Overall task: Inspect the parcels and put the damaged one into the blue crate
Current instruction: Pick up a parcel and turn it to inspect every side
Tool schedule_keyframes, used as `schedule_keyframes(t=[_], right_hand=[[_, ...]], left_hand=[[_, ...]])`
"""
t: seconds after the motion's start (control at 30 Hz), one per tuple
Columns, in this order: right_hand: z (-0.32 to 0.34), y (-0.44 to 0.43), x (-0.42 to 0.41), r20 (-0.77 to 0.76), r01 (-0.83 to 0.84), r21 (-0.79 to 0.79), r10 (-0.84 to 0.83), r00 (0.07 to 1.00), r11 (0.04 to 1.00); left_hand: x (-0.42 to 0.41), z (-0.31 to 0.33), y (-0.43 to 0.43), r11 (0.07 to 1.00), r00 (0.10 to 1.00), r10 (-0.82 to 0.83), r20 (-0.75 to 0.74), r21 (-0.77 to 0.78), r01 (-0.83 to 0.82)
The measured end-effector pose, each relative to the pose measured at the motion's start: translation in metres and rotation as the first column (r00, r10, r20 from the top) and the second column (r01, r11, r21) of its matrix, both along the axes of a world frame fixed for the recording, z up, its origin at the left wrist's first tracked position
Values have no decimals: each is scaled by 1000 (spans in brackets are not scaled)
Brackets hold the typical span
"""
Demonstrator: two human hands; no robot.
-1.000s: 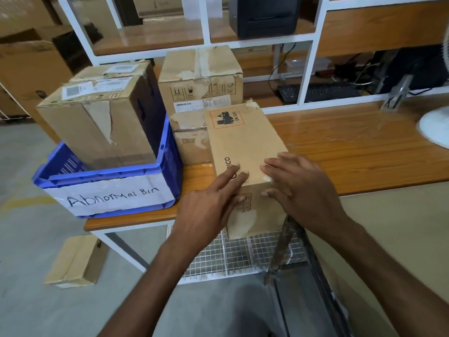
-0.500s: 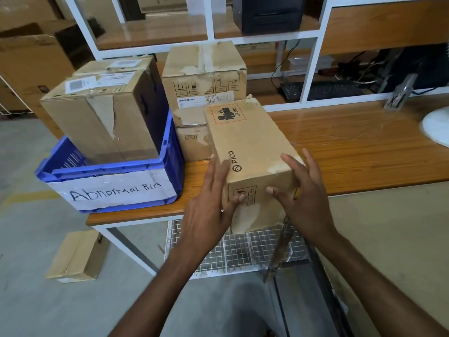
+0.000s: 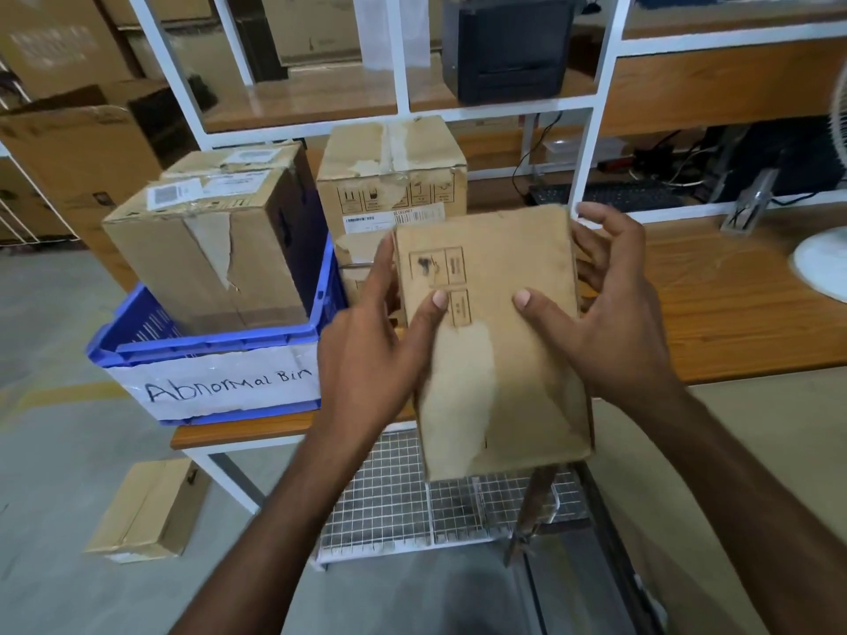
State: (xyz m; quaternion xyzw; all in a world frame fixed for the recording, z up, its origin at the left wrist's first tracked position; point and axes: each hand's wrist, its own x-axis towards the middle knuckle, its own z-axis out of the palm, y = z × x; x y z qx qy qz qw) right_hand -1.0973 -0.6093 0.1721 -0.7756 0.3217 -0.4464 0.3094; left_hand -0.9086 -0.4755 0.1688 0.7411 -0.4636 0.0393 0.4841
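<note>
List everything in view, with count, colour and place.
held parcel: one, brown, before the table edge
blue crate: one, white "Abnormal Bin" label, table's left end
parcels in crate: two, brown, front one's tape torn
stacked parcels: two, brown, on table behind held parcel
table: one, wooden, white frame
floor box: one, brown, below crate
black device: one, upper shelf
keyboard: one, black, behind shelf frame
wire rack: one, white, under table
fan base: one, white, table's right end
hands: left hand and right hand, gripping held parcel's sides

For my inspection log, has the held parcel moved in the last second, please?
Yes: the parcel has been raised off the table and tipped up to face the person.
</note>
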Motion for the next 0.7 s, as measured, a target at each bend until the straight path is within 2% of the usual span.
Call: schedule_keyframes(t=[0.1,0.17,0.23,0.3,0.37,0.43,0.5,0.57,0.7], right_hand=[[16,-16,14,-172,-14,-102,-4,985,995],[17,-26,25,-292,-17,-95,-12,956,995],[13,-33,37,-328,-49,-60,26,944,997],[10,-39,46,-291,-41,-32,30,956,999],[13,-47,54,-270,49,-33,-56,961,998],[17,-54,61,-248,154,-60,-164,955,986],[17,-57,62,-162,160,-47,-165,973,986],[7,-51,54,-69,62,-3,-62,996,998],[-32,-17,30,24,-178,100,176,984,979]], left_hand=[[15,19,-18,998,998,-48,38,35,47],[26,21,-34,988,993,-96,66,128,87],[37,19,-45,975,988,-151,-5,162,150],[47,20,-50,955,962,-233,-141,152,254],[53,21,-49,905,928,-333,-168,221,364],[55,20,-41,816,871,-452,-192,306,491],[54,11,-30,749,818,-525,-235,328,575],[54,-4,-23,776,825,-533,-185,280,564],[47,-32,-22,915,917,-385,-100,85,394]])
